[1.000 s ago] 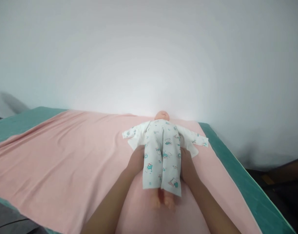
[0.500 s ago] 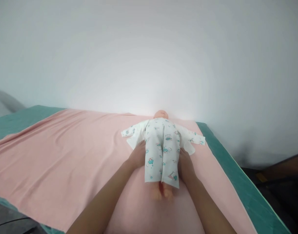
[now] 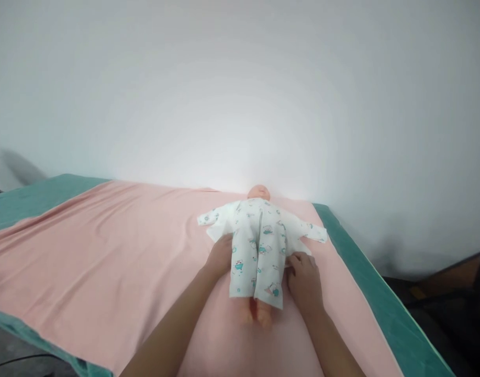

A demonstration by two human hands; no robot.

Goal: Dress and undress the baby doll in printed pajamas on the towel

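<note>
Left hand: I find the left hand (image 3: 221, 255) low beside the doll (image 3: 259, 191), against one edge of the pants (image 3: 259, 246). Fingers bent inward, tips hidden by cloth; I cannot tell how far they are closed or whether they have hold of anything.
Right hand: I find the right hand (image 3: 305, 280) on the doll's opposite side, back of the hand upward, fingers curled at the pants' other edge and the shirt's lower flap. Contact with cloth noted; a firm pinch I cannot confirm.
Pants: white, printed with small teal and pink figures, lying along the doll's front from just below its head to the shins. I cannot verify whether they are worn or laid on top.
Shirt: the white shirt (image 3: 298, 226) spreads out beneath the pants, sleeves stretched to both sides of the doll.
Doll: between both hands, head at the far end, feet (image 3: 264, 317) toward me, slightly blurred.
Pink cloth: the pink cloth (image 3: 86, 272) lies under the doll, creased on the left hand's side.
Green sheet: the green sheet (image 3: 365, 283) shows past the pink cloth on both sides of the doll.
Wall: the pale wall (image 3: 240, 94) rises beyond the doll's head.
</note>
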